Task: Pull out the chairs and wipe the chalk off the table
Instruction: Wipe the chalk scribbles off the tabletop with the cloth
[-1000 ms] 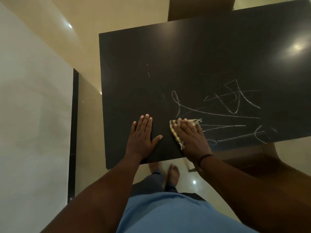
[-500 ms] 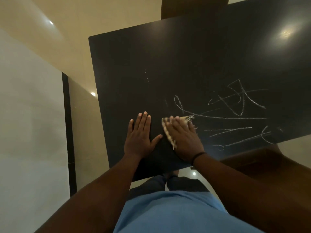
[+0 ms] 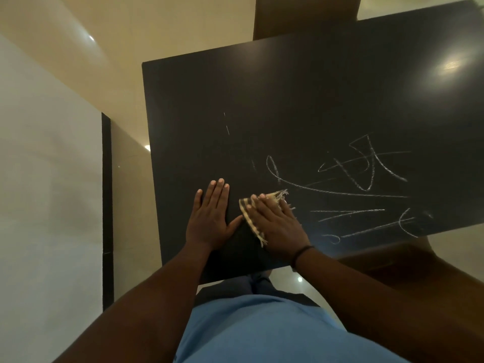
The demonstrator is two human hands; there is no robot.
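Right hand lies flat, fingers straight, pressing the frayed beige striped cloth onto the dark matte rectangular table, left hand spread flat alongside as brace; advise firm overlapping strokes rightward across white chalk scribbles.

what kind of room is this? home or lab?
Likely a home dining area, not a lab. A dark table scribbled with chalk marks stands on glossy cream floor tiles; a brown chair sits at its far edge. The right hand presses a striped cloth flat.
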